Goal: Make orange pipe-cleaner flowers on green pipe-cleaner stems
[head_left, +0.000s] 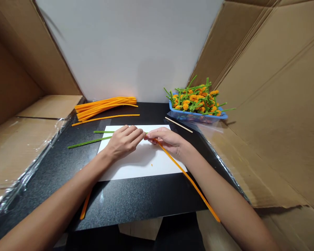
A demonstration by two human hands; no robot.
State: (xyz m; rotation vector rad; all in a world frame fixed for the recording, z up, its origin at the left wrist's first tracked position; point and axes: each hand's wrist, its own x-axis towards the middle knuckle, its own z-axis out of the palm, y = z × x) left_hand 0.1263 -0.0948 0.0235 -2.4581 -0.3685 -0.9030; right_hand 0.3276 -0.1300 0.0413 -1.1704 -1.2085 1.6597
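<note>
Over a white sheet of paper (pixel 136 170), my left hand (pixel 127 139) and my right hand (pixel 166 139) meet with pinched fingertips. Green pipe cleaner (pixel 86 143) lengths stick out leftward from beneath my left hand, and a bit of green shows between the fingertips. My right hand is closed on an orange pipe cleaner (pixel 188 177), which slants down along my right forearm past the table edge. Another orange length (pixel 86 205) shows below my left forearm; whether it joins the held one is hidden. The fingers cover the spot where green and orange meet.
Orange pipe cleaners (pixel 104 108) lie bundled at the back left, with a single one (pixel 107 118) in front. At the back right, a blue basket (pixel 199 116) holds orange flowers with green stems. Beside it lies a thin wooden stick (pixel 179 124). Cardboard walls (pixel 272 87) flank the black table (pixel 136 198).
</note>
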